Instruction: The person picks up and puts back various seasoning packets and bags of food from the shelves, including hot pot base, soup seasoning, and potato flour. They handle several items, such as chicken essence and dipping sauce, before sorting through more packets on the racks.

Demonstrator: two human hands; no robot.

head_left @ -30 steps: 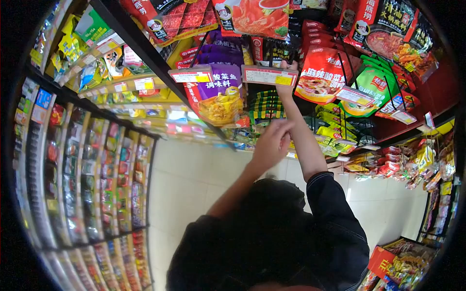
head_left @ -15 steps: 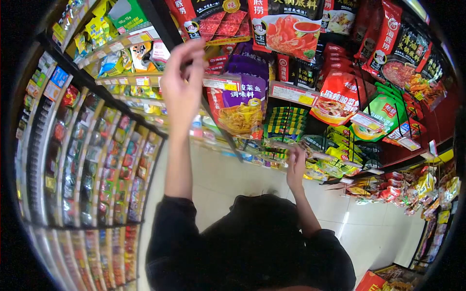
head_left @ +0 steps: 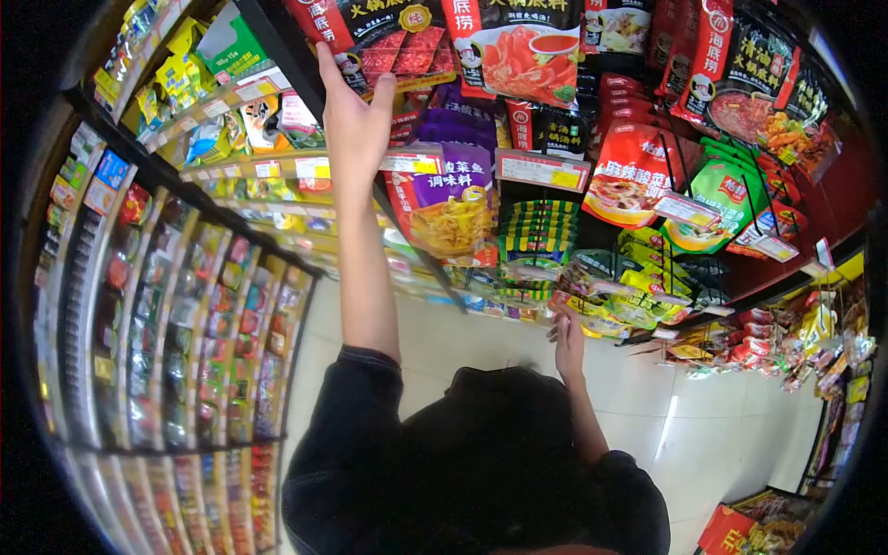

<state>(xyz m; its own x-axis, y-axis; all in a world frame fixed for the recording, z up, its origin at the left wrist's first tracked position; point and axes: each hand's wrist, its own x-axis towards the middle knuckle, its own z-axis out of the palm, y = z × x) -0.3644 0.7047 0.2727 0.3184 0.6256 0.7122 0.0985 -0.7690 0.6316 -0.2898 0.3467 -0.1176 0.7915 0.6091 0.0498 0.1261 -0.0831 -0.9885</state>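
At the lower left of a black and red packet with meat slices (head_left: pixel 393 57), my left hand (head_left: pixel 353 116) is raised with thumb and index finger spread apart against the packet. The other fingers are mostly hidden. A purple packet with noodle-like food (head_left: pixel 450 208) hangs below, to the right of my left wrist. My right hand (head_left: pixel 568 344) is low, with loosely parted fingers and nothing visible in it, near the yellow-green packets (head_left: pixel 647 287) at the bottom of the rack.
Price tags (head_left: pixel 541 171) stick out along the rack. Red (head_left: pixel 638 171) and green packets (head_left: pixel 717 208) hang to the right. Shelves of small packaged goods (head_left: pixel 213 314) curve down the left side. Pale floor tiles (head_left: pixel 444 338) lie below, with a red box (head_left: pixel 731 534) at bottom right.
My left hand has moved up to the meat-slice packet, its thumb and index finger now spread against it. My right hand is slightly lower. The rack has shifted a little left in view.
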